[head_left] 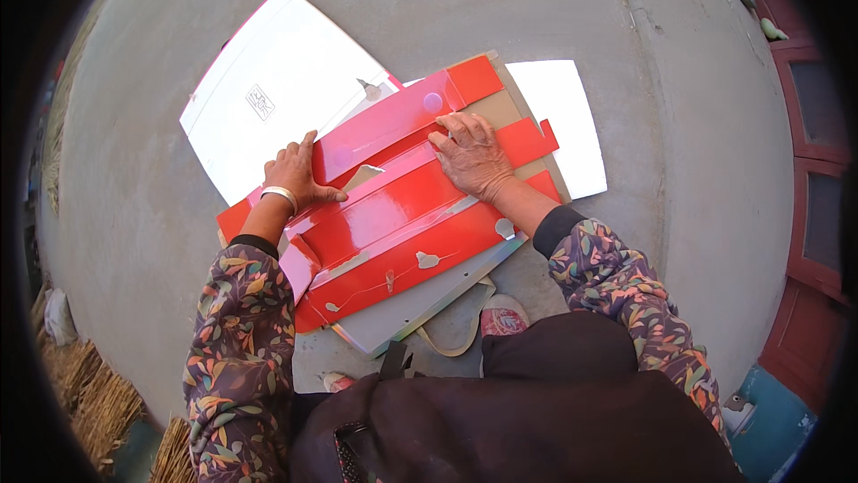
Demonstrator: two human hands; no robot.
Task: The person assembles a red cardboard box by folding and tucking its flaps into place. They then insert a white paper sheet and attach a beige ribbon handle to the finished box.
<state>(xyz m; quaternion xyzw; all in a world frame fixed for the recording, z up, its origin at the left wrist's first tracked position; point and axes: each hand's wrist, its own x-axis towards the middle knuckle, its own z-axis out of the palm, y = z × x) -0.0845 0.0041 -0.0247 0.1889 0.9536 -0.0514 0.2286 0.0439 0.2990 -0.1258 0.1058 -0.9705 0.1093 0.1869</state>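
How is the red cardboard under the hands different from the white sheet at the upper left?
The red cardboard is glossy red with folds, flaps and cut-outs; the white sheet is plain white with one small mark. The red cardboard lies on top of the pile, under the left hand and right hand; the white sheet lies partly beneath it, untouched. Both lie flat on the concrete floor.

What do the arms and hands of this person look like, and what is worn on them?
Both arms wear long sleeves of dark purple-brown cloth with a leaf pattern in orange, green and pink. A black inner cuff shows at each sleeve end. The left hand is bare, with a pale silver-white bangle on its wrist. The right hand is bare too, and no ring or bracelet shows on it.
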